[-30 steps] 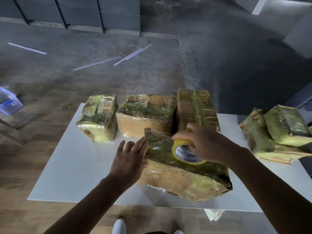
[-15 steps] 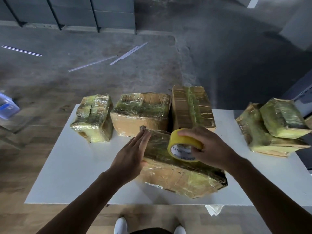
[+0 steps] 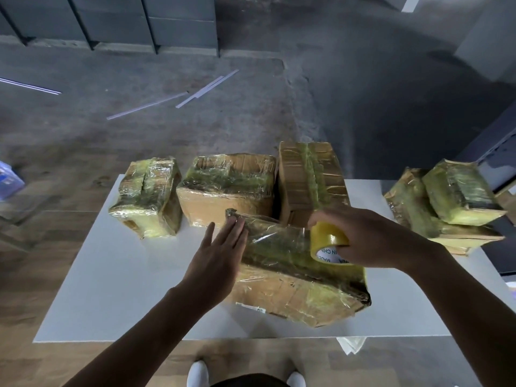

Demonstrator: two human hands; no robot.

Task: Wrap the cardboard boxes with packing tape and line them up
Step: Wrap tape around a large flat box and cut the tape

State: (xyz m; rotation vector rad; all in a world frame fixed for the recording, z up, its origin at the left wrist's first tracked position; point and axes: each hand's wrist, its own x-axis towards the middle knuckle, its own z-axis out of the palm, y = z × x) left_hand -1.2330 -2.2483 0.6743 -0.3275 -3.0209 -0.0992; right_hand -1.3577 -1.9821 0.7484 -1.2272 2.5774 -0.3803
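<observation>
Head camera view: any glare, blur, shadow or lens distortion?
Head view: dim overall; glare streaks on the wrap of the near box; broad shadow over the floor at upper right; wall panels splay from wide-angle distortion; left hand slightly soft; print on the tape roll readable.

left hand (image 3: 219,255): extended forward, fingers straight, back up | right hand (image 3: 365,236): in from right, fingers and thumb curled round roll (image 3: 328,237)

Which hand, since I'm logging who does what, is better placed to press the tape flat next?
Probably left. The left hand lies open and flat on the front box; the right hand grips the tape roll.
</observation>
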